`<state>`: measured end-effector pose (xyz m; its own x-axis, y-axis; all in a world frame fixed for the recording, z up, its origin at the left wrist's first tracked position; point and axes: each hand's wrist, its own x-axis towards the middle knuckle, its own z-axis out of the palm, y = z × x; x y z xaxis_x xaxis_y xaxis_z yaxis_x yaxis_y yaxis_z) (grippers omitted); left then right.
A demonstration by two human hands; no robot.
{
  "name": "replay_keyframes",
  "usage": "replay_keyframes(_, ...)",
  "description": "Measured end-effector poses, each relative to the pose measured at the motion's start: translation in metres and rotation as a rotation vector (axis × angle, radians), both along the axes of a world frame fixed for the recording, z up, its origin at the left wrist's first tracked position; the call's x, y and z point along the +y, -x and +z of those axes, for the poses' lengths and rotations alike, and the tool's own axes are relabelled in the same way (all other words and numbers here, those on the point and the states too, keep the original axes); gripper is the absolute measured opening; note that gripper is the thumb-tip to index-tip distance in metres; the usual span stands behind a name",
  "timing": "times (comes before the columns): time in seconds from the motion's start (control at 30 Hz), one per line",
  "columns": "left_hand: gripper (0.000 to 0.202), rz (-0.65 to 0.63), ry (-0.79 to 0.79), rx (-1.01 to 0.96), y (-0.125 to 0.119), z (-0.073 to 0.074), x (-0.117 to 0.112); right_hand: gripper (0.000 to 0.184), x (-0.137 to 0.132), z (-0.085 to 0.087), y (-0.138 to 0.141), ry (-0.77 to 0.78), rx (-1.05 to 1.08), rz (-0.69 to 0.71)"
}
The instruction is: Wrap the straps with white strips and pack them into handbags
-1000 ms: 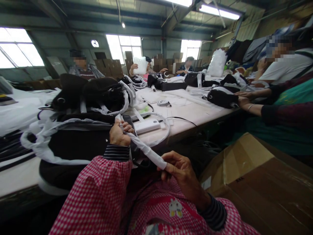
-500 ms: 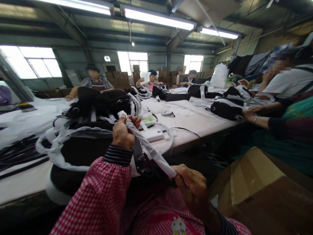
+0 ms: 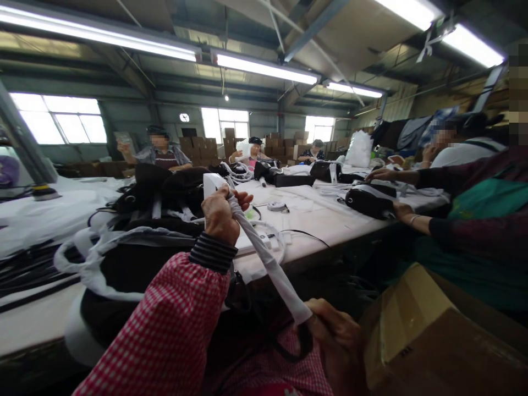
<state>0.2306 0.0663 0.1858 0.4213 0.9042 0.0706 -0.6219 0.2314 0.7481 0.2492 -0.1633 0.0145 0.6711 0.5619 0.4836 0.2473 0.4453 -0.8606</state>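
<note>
A long white fabric tube (image 3: 270,264) stretches slantwise between my two hands over the table's front edge. My left hand (image 3: 223,217) is closed around its upper part, where the cloth is bunched, and a flat white end sticks up past the fist. At the lower end my right hand (image 3: 338,335) pinches a dark strap (image 3: 303,344) where it comes out of the tube. A loop of this strap hangs below my fingers. Left of my forearm lies a black bag (image 3: 127,261) with a white-wrapped handle (image 3: 93,275).
More black bags (image 3: 165,190) are piled behind my left hand. A coiled white cord (image 3: 277,207) lies on the table (image 3: 305,242). An opened cardboard box (image 3: 429,324) stands at lower right. A co-worker's hands (image 3: 406,212) are at a black bag on the right; others sit across.
The view has tilted and shifted slightly. More of the tube's flat white end shows above my left hand, and the strap loop shows below my right. The co-worker's far hand now reaches over their bag.
</note>
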Motion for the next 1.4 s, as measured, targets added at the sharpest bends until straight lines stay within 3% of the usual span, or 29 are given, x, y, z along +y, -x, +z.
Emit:
replay_keyframes(0.1, 0.032, -0.083, -0.052, -0.015, 0.006, 0.001, -0.005, 0.027, 0.009, 0.006, -0.012, -0.152, 0.523, 0.355)
replay_keyframes(0.17, 0.029, -0.207, -0.127, -0.057, 0.014, 0.002, -0.010, 0.025, 0.016, 0.013, -0.019, -0.242, 0.729, 0.587)
replay_keyframes(0.27, 0.023, -0.374, -0.253, -0.160, 0.025, 0.002, -0.012, 0.023, 0.023, 0.019, -0.022, -0.297, 0.888, 0.875)
replay_keyframes(0.37, 0.018, -0.366, -0.319, -0.210, 0.027, 0.000, -0.006, 0.020, 0.026, 0.016, -0.016, -0.321, 0.933, 0.996)
replay_keyframes(0.47, 0.005, -0.221, -0.355, -0.215, 0.020, -0.005, 0.004, 0.020, 0.028, 0.013, -0.009, -0.278, 0.873, 0.907)
replay_keyframes(0.57, 0.017, 0.004, -0.381, -0.169, 0.013, -0.012, 0.010, 0.025, 0.030, 0.013, -0.009, -0.238, 0.750, 0.709)
replay_keyframes(0.63, 0.021, 0.053, -0.378, -0.135, 0.012, -0.020, 0.007, 0.028, 0.032, 0.014, -0.012, -0.221, 0.702, 0.654)
replay_keyframes(0.7, 0.026, -0.067, -0.352, -0.094, 0.015, -0.035, -0.006, 0.026, 0.033, 0.014, -0.017, -0.234, 0.732, 0.654)
replay_keyframes(0.83, 0.048, -0.470, -0.241, 0.004, 0.026, -0.079, -0.043, 0.020, 0.034, 0.011, -0.025, -0.250, 0.899, 0.703)
replay_keyframes(0.9, 0.038, -0.471, -0.238, 0.084, 0.030, -0.100, -0.054, 0.021, 0.034, 0.007, -0.026, -0.182, 0.918, 0.705)
replay_keyframes(0.97, 0.032, -0.365, -0.279, 0.166, 0.032, -0.112, -0.056, 0.024, 0.033, 0.001, -0.024, -0.074, 0.856, 0.624)
replay_keyframes(1.07, 0.031, -0.196, -0.335, 0.225, 0.029, -0.113, -0.046, 0.028, 0.030, -0.008, -0.019, 0.069, 0.644, 0.346)
replay_keyframes(1.17, 0.028, 0.021, -0.425, 0.253, 0.023, -0.107, -0.034, 0.024, 0.023, -0.013, -0.014, 0.127, 0.282, -0.007)
replay_keyframes(1.23, 0.025, 0.161, -0.481, 0.264, 0.019, -0.104, -0.032, 0.017, 0.019, -0.015, -0.009, 0.148, 0.059, -0.153)
replay_keyframes(1.3, 0.023, 0.234, -0.487, 0.253, 0.016, -0.103, -0.034, 0.019, 0.020, -0.017, -0.006, 0.186, 0.024, -0.119)
replay_keyframes(1.4, 0.021, 0.267, -0.464, 0.223, 0.015, -0.106, -0.043, 0.039, 0.032, -0.021, -0.007, 0.218, 0.245, 0.084)
